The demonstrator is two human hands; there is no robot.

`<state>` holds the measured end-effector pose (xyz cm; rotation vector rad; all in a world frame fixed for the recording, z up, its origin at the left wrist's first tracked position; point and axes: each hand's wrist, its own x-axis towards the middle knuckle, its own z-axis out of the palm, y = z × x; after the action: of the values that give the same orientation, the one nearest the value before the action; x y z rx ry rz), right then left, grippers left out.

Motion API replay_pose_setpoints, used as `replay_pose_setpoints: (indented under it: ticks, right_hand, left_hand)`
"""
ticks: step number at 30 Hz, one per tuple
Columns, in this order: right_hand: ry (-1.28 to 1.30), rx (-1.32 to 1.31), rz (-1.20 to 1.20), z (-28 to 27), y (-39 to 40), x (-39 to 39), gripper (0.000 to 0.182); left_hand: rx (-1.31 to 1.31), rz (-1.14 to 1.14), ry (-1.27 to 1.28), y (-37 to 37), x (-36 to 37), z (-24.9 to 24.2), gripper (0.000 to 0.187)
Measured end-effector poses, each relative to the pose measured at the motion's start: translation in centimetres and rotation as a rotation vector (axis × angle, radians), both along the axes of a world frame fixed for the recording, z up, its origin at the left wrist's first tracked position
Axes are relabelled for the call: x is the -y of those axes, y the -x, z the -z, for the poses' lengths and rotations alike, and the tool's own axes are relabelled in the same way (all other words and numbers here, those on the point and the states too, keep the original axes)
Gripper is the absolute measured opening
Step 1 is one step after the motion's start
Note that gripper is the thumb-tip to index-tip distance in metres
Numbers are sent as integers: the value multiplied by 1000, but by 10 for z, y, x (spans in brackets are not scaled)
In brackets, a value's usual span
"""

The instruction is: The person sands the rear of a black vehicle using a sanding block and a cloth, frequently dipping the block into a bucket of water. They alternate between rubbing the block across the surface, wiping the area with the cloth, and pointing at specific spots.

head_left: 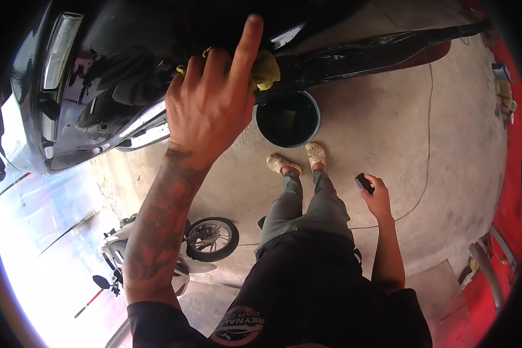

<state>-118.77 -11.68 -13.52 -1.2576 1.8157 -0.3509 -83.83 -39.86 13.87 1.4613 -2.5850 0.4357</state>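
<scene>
My left hand (211, 95) presses a yellow cloth (266, 68) against the glossy black panel of a vehicle (127, 64). Its index finger points out along the panel while the other fingers curl over the cloth, most of which is hidden beneath them. Lower down on the right, my right hand (379, 197) grips a small black block (364, 184) between thumb and fingers, held away from the vehicle. Below the panel's lower edge stands a round black bucket (316, 113), with a pale squarish patch showing inside it.
My feet in beige clogs (315, 153) are close to the bucket. A motorcycle wheel (211, 239) stands behind on the left. A thin cable (428, 156) runs across the concrete floor (383, 127). Along the right are a red wall (513, 174) and a grey pipe (486, 272).
</scene>
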Motion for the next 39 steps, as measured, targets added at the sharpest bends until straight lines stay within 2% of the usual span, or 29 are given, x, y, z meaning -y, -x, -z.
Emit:
replay_pose_setpoints:
  ticks: [1,4,7,10,13,16,22,29,39]
  right_hand:
    - [4,-1,-5,-1,0,1,48]
    - [1,9,-2,-4,-1,3,49]
    - [11,18,-6,-2,-1,3,49]
    - [12,19,-8,-1,0,4,49]
    - [4,16,-4,-2,1,3,48]
    - [-9,7,-7,-4,2,2,48]
    - [5,24,11,-1,5,0,47]
    - [11,16,14,4,7,-8,48]
    - [5,29,30,7,9,-16,48]
  left_hand:
    - [37,-61,-38,7,0,-7,100]
    - [65,-47,43,25,6,-25,103]
    - [17,-103,-57,28,8,-34,104]
    - [83,-200,-135,34,3,-33,106]
    - [125,-220,-83,21,0,-9,113]
    - [206,-189,-82,18,-4,-2,110]
    - [-3,-173,-119,25,-2,-19,115]
    - [115,-243,-127,29,-1,-17,113]
    - [93,-224,-184,27,-10,-16,113]
